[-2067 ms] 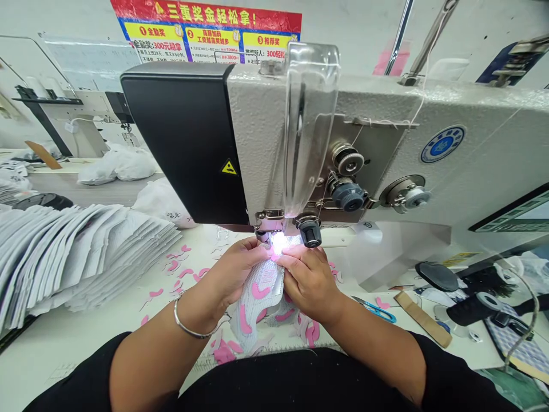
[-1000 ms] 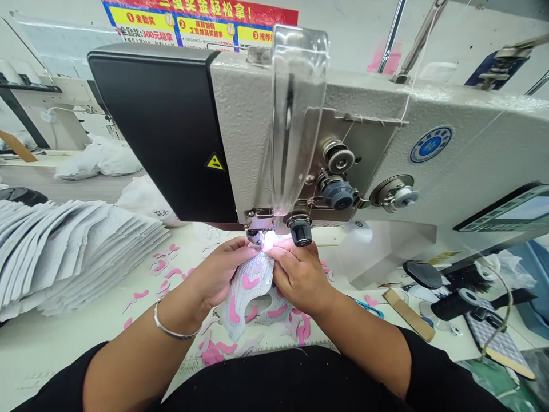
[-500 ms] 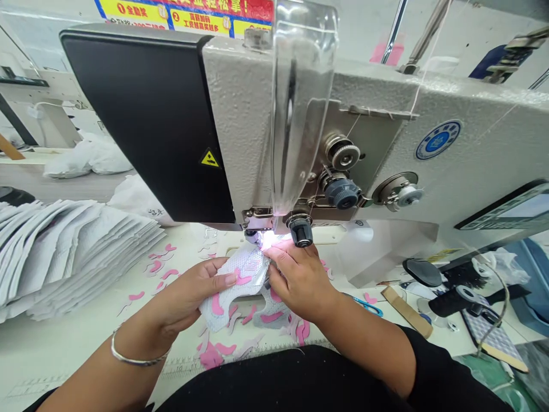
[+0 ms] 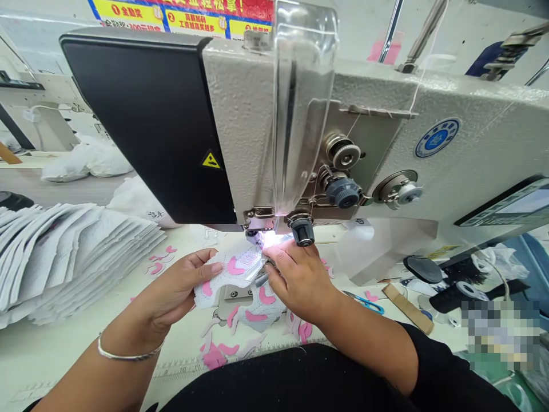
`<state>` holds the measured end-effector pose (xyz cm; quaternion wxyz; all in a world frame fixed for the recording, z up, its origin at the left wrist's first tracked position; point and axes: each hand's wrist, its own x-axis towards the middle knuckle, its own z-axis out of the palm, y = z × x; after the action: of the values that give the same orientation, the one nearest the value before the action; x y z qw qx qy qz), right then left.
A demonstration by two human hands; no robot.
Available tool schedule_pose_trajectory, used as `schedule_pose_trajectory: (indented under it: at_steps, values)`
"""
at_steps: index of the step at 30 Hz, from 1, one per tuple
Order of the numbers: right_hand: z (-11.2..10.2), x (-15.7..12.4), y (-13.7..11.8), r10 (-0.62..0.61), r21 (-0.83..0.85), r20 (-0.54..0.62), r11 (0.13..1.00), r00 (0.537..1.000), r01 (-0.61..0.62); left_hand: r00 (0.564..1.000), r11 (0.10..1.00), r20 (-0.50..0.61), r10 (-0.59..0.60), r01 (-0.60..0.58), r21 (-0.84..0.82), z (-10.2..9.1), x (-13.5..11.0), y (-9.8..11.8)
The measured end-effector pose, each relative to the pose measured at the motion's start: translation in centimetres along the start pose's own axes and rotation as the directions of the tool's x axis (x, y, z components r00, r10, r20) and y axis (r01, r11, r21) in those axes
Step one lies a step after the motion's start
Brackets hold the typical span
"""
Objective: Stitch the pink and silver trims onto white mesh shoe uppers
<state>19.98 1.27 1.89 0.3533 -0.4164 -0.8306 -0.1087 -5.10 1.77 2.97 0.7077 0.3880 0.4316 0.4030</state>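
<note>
pale counter (image 4: pixel 77 355), cluttered, in a workroom; light wall behind, second machine (image 4: pixel 51 109) at far left. white bags (image 4: pixel 86 160) sit before it. grey sewing machine (image 4: pixel 240 126) with black end cover spans the view, lamp glaring at its needle area. white fabric piece (image 4: pixel 246 263), pink curved patches on it, lies beneath the head, upper end lost in the glare, one limb reaching left, another hanging toward the near side. metal plate (image 4: pixel 235 293) shows between the limbs.

left hand (image 4: pixel 178 294): grip pinching the piece's left end, thumb on top. right hand (image 4: pixel 300 280): fingertips on the piece beside the needle area; cannot tell whether its grip pinches or only presses.

writing: poster (image 4: pixel 184 14) reads 全勤奖 and 高薪加码, top cut off. yellow warning triangle (image 4: pixel 211 161) on the cover; round blue badge (image 4: pixel 437 138), lettering too small. ruler markings (image 4: pixel 182 369) on the near side, 10 and 11 legible.

edges: near edge of counter hidden behind black clothing. stack of white pieces (image 4: pixel 77 257) fans out left; bare counter runs between it and the left forearm. right forearm passes just beside blue-handled scissors (image 4: pixel 372 305), brown strip (image 4: pixel 407 309) beyond. tight under the head: right fingers close below a dark knob (image 4: pixel 302 230).
</note>
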Motion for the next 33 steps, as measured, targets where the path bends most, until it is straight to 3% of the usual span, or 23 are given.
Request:
schedule_pose_trajectory:
  at_steps: [10,15,17,21,24,27,33]
  values:
    - [0.2,-0.3,-0.6,-0.004,0.012,-0.041,1.0,0.999,0.005,0.996,0.99,-0.056,0.074,-0.08,-0.116,-0.4,0.5,0.0]
    - [-0.7,0.3,0.3,0.032,0.093,0.046,0.995,0.998,-0.037,0.963,0.942,-0.222,0.155,-0.212,-0.259,-1.2,0.3,-2.0]
    - [-1.1,0.9,0.7,0.088,0.105,0.119,0.989,0.989,-0.1,0.965,0.937,-0.156,0.211,-0.245,-0.247,-1.4,0.1,-3.2]
    - [-1.8,1.9,1.2,0.136,0.162,0.235,0.971,0.963,-0.177,0.934,0.937,0.112,0.338,-0.323,-0.133,-1.2,-0.3,-4.5]
    - [-2.2,2.2,1.2,0.135,0.203,0.298,0.958,0.945,-0.201,0.904,0.922,0.183,0.387,-0.373,-0.106,-0.8,-0.3,-4.6]
    - [-2.5,2.2,1.3,0.128,0.217,0.33,0.954,0.935,-0.207,0.9,0.916,0.172,0.401,-0.392,-0.085,-0.8,0.0,-4.4]
    - [-1.7,1.3,0.8,0.093,0.16,0.269,0.977,0.959,-0.14,0.933,0.932,-0.011,0.361,-0.361,-0.033,-0.1,1.2,-3.5]
